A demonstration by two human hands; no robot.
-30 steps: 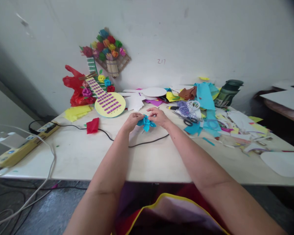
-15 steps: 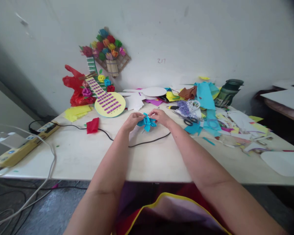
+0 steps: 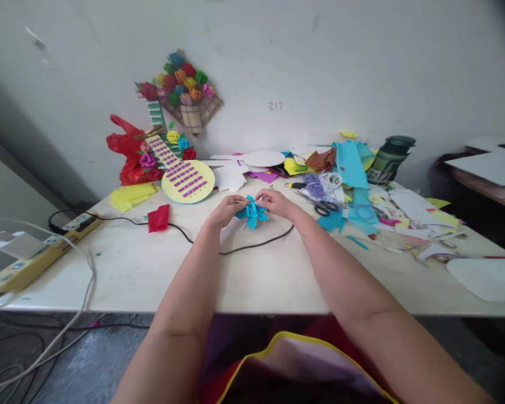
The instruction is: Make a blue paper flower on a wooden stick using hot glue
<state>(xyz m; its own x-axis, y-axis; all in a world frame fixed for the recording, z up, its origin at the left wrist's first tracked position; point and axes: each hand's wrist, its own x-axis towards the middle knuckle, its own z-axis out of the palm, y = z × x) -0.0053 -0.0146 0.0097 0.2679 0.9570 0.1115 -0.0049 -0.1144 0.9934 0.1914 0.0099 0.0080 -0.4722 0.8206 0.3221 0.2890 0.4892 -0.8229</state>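
Note:
A blue crepe paper flower (image 3: 253,214) with several pointed petals is held above the middle of the table, between my two hands. My left hand (image 3: 229,210) pinches it from the left, fingers closed on its edge. On the other side my right hand (image 3: 275,203) is closed too, its thumb and fingertips gripping the upper right petals. The fingertips partly cover the flower's edges. Below the hands a black cable (image 3: 256,245) curves across the tabletop. A red piece of paper (image 3: 158,218) lies left of my left hand.
A paper-decorated guitar shape (image 3: 189,181) stands back left near a red plastic bag (image 3: 128,146). Black-handled scissors (image 3: 327,209), string (image 3: 320,185), blue paper (image 3: 351,163) and scraps spread to the right, with a dark green bottle (image 3: 391,160) behind. A power strip (image 3: 46,252) lies along the left edge.
The view has shifted very slightly. Both hands keep their pinch on the blue paper flower, which has barely moved.

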